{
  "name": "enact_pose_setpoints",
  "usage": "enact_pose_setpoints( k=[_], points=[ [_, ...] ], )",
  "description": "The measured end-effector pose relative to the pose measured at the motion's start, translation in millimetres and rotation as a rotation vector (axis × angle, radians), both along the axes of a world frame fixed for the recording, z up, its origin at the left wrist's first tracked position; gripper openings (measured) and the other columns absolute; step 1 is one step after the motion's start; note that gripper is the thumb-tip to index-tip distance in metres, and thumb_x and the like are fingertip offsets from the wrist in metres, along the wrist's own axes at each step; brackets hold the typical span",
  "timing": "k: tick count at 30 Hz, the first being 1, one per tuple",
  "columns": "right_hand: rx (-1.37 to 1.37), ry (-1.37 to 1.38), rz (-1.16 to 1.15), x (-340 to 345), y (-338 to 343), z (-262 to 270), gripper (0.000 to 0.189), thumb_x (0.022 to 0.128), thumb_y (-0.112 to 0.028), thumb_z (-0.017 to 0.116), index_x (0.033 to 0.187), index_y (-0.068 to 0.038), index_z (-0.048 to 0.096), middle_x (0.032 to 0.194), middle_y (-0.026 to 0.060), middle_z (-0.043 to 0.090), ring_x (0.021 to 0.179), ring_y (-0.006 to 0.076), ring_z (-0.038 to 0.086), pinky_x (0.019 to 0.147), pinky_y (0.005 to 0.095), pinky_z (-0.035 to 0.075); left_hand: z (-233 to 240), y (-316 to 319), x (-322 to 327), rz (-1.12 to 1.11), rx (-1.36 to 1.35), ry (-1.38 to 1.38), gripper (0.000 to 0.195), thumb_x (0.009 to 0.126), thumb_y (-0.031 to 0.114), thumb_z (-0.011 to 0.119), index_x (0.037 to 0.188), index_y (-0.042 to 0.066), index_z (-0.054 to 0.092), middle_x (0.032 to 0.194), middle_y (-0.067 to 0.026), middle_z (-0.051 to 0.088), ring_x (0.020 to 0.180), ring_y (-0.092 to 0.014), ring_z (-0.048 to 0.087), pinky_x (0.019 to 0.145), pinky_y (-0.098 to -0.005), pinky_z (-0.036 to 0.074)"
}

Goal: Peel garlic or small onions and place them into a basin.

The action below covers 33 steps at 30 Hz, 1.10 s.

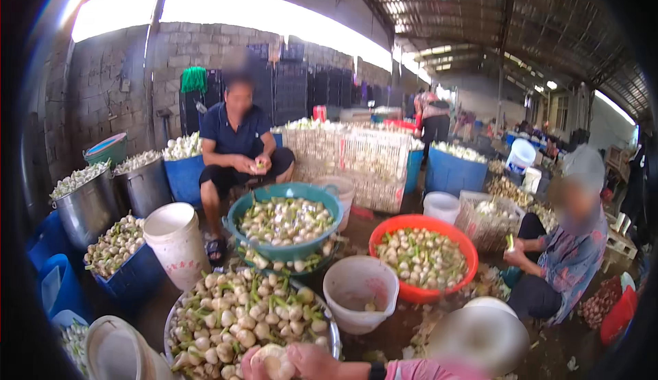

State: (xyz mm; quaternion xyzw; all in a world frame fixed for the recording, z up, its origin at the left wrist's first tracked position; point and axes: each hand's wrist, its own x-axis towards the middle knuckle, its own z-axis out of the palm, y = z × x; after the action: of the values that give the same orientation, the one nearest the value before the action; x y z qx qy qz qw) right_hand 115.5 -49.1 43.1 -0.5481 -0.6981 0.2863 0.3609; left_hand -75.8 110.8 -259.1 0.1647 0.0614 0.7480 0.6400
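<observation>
At the bottom edge my left hand [252, 363] and my right hand [312, 362] hold a whitish garlic bulb [276, 362] between them. A dark band circles my right wrist, below a pink sleeve; the lower parts of both hands are cut off by the frame. Whether a tool is in either hand cannot be seen. Right beyond them, a round metal basin [335, 340] is heaped with garlic bulbs [247, 318] with short green stems. A white bucket [354, 297] with a small bulb inside stands to the basin's right.
Facing me, a seated person [236, 128] holds a bulb over a green tub [236, 233] of garlic. Another sits at right [570, 261], past a red-orange tub [465, 272]. Tall white bucket [177, 246], blue bin [128, 277], and stacked crates [372, 164] stand around. Blurring covers something at lower right.
</observation>
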Motion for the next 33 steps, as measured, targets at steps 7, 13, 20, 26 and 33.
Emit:
enact_pose_setpoints(
  k=[7,13,20,26,33],
  points=[
    [0.205,-0.074,-0.24,25.9,8.3,-5.9,0.014,0.079,-0.018,0.05,0.083,-0.005,0.055,0.074,0.0154,0.058,0.071,0.0337,0.056,0.062,0.0402,0.045,233.2,-119.9,81.7,0.261,0.084,0.946,0.028,0.079,0.015,0.047,0.1,-0.002,0.049,0.096,-0.0129,0.053,0.089,-0.021,0.052,0.077,-0.0319,0.044],
    [0.047,-0.76,-0.117,76.3,8.8,-38.5,0.023,0.084,-0.016,0.038,0.084,-0.003,0.057,0.075,0.0166,0.059,0.068,0.0301,0.058,0.06,0.0379,0.047,271.4,-108.5,54.9,-0.387,-0.165,-0.111,0.043,0.085,0.034,0.035,0.108,-0.001,0.048,0.1,-0.0163,0.055,0.089,-0.029,0.054,0.087,-0.0377,0.04],
    [-0.457,0.347,-0.093,38.6,-0.3,3.4,0.032,0.086,-0.021,0.05,0.108,0.001,0.053,0.077,0.0066,0.06,0.069,0.0096,0.058,0.059,0.0207,0.045,263.6,-114.8,52.2,-0.528,-0.158,-0.304,0.048,0.086,0.033,0.026,0.11,-0.002,0.047,0.099,-0.017,0.057,0.093,-0.033,0.054,0.088,-0.0406,0.039],
    [-0.532,0.109,0.015,23.6,4.0,21.5,0.022,0.086,-0.012,0.047,0.1,0.002,0.056,0.075,0.0036,0.059,0.059,0.0071,0.053,0.054,0.0195,0.043,248.9,-109.9,56.2,-0.784,-0.048,-0.457,0.046,0.085,0.035,0.03,0.105,-0.001,0.052,0.1,-0.016,0.057,0.096,-0.033,0.051,0.087,-0.043,0.037],
    [0.095,-0.091,-0.088,51.4,2.1,8.2,0.014,0.082,-0.01,0.05,0.084,0.002,0.058,0.068,0.0083,0.056,0.059,0.0152,0.053,0.055,0.027,0.042,236.9,-97.8,60.5,-0.627,-0.083,0.362,0.046,0.086,0.04,0.044,0.117,0.005,0.044,0.106,-0.0046,0.054,0.091,-0.012,0.054,0.076,-0.0241,0.044]
  ],
)
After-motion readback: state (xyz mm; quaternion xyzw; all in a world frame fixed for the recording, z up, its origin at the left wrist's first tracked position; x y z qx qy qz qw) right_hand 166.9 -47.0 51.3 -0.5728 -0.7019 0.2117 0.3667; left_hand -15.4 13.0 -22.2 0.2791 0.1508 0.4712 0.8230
